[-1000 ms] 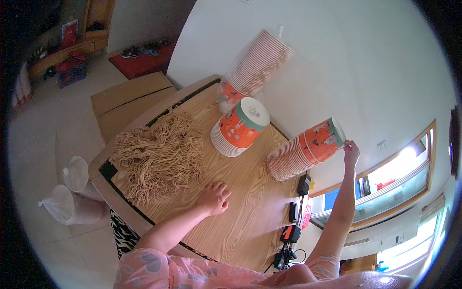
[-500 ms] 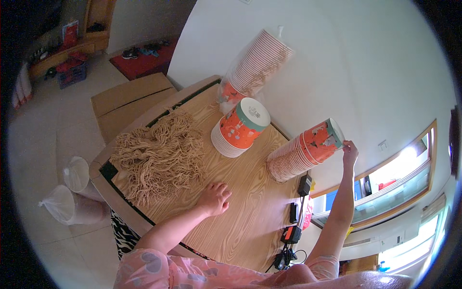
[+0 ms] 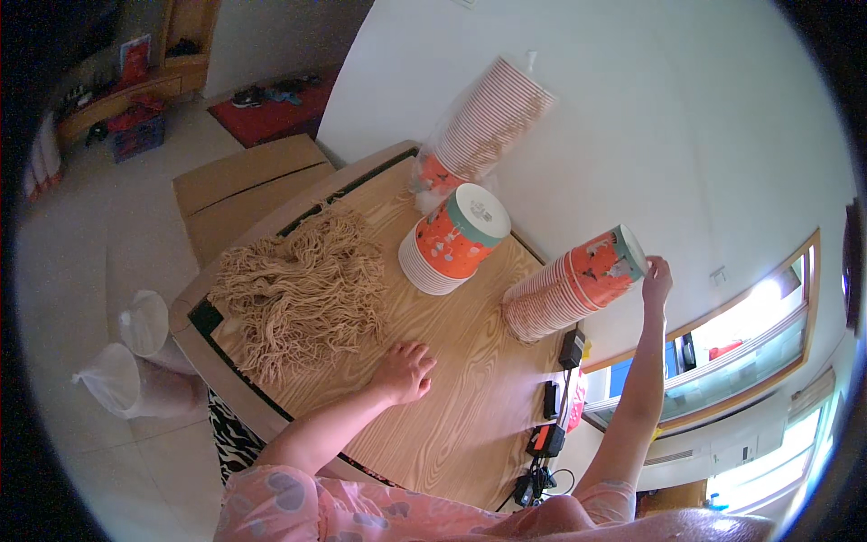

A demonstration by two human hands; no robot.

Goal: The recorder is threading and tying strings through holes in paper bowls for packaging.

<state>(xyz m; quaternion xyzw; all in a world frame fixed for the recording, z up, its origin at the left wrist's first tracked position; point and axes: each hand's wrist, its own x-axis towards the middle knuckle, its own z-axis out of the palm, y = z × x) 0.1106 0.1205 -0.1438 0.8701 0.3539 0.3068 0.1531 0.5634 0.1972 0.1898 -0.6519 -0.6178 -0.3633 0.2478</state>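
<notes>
My left hand point(image 3: 404, 373) lies low over the wooden tabletop point(image 3: 452, 397), fingers loosely bent and apart, holding nothing. It is nearest to a big heap of tan noodle-like strands point(image 3: 302, 298). My right hand point(image 3: 657, 282) reaches to the far right, its fingers closed beside the upper end of a stack of upside-down orange-and-green paper buckets point(image 3: 578, 280). What those fingers pinch is too small to make out. Tan strands seem to show along the stack's lower side. Left of it stands a shorter stack of upturned paper buckets point(image 3: 452, 239).
A tall bucket stack in clear plastic point(image 3: 488, 122) leans near the white wall. Black adapters and cables point(image 3: 542, 443) line the table's right edge. A cardboard box point(image 3: 248, 194) adjoins the far left edge; bagged white tubs point(image 3: 135, 384) stand on the floor.
The view has shifted slightly. My right hand stays at the upper end of the right stack, its fingers a little lower against it; my left hand has not visibly moved.
</notes>
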